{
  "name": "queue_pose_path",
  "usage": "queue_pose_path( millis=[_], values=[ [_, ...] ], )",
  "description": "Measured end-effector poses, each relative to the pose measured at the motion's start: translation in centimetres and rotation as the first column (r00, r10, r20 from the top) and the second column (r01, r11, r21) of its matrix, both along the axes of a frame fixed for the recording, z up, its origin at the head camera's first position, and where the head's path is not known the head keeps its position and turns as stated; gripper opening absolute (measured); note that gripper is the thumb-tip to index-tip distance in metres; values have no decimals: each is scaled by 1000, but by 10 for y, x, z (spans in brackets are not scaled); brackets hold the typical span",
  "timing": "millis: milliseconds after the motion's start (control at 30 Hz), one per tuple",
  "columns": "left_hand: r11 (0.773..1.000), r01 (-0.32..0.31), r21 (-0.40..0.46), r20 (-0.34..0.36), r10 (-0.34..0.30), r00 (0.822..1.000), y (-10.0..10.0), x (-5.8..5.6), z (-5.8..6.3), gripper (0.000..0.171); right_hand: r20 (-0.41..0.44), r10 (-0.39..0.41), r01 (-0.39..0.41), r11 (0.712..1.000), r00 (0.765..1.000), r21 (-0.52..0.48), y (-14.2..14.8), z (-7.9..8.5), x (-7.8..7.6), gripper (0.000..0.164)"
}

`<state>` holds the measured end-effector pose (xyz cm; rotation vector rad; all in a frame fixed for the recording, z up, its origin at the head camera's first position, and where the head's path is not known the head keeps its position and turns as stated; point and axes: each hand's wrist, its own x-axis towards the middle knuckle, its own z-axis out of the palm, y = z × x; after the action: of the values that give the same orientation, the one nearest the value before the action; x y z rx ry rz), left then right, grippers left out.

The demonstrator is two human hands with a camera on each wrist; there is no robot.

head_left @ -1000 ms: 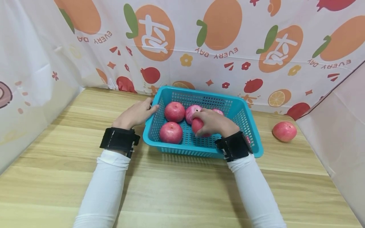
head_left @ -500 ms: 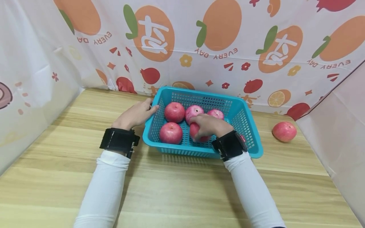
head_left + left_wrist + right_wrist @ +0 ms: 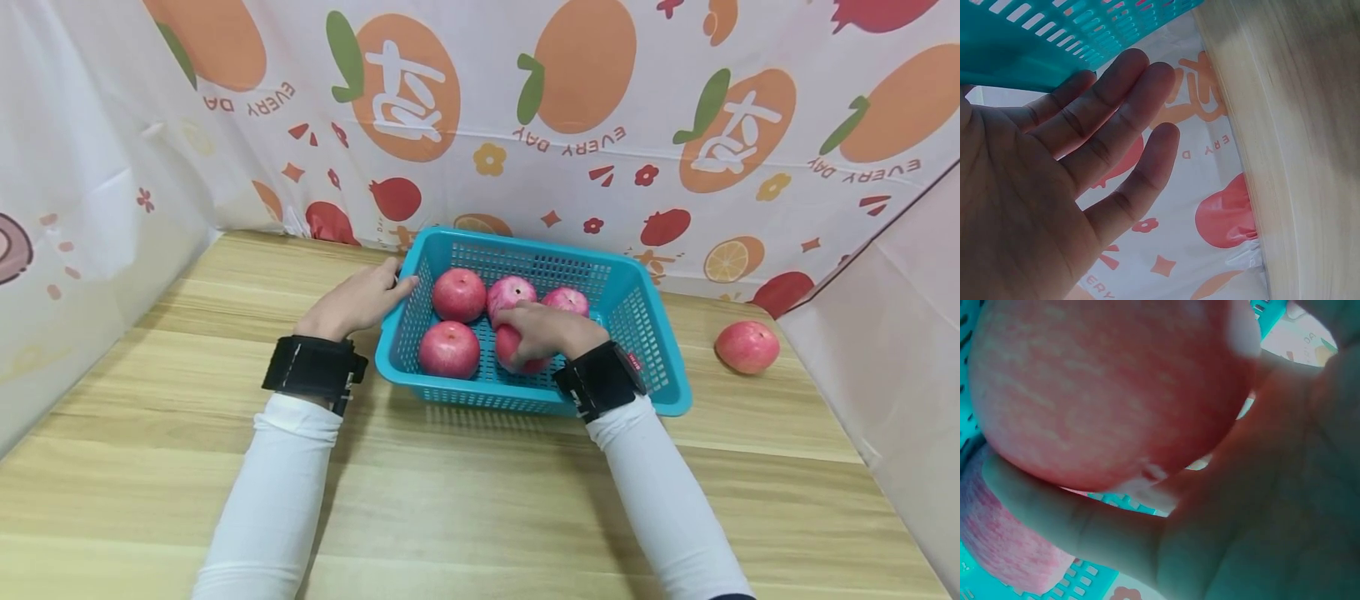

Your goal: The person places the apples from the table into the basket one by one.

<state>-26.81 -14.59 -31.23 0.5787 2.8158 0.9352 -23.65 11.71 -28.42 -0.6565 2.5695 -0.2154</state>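
Observation:
In the head view my right hand (image 3: 542, 330) grips a red apple (image 3: 510, 348) inside the turquoise basket (image 3: 660, 333), near its front wall. The right wrist view shows this apple (image 3: 1110, 387) up close, with a finger lying along its side. To its left sits another red apple (image 3: 450, 350), with a further red apple (image 3: 459, 295) behind that one. Two paler pink, streaked apples, one at the middle (image 3: 513, 293) and one farther right (image 3: 566, 300), lie toward the back wall. My left hand (image 3: 358, 300) touches the basket's left rim, its fingers extended outside the wall (image 3: 1091, 25).
One more apple (image 3: 747, 347) lies on the wooden table (image 3: 465, 500), right of the basket. A fruit-printed curtain (image 3: 487, 100) hangs close behind the basket, and white sheeting (image 3: 900, 350) borders the right side of the table.
My right hand has shifted slightly left and toward the front with the red apple, uncovering more of the right-hand pink apple. My left hand and the basket have stayed put.

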Motion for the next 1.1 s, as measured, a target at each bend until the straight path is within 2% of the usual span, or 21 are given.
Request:
queue_pose_path(
  millis=[267, 1100],
  values=[
    [1000, -4, -2, -2, 4, 1000, 1, 0, 0, 44, 0, 51, -51, 998, 999, 33, 0, 0, -3, 59],
    [1000, -8, 6, -14, 9, 1000, 0, 1, -2, 45, 16, 29, -29, 999, 999, 13, -1, -3, -4, 56]
  ],
)
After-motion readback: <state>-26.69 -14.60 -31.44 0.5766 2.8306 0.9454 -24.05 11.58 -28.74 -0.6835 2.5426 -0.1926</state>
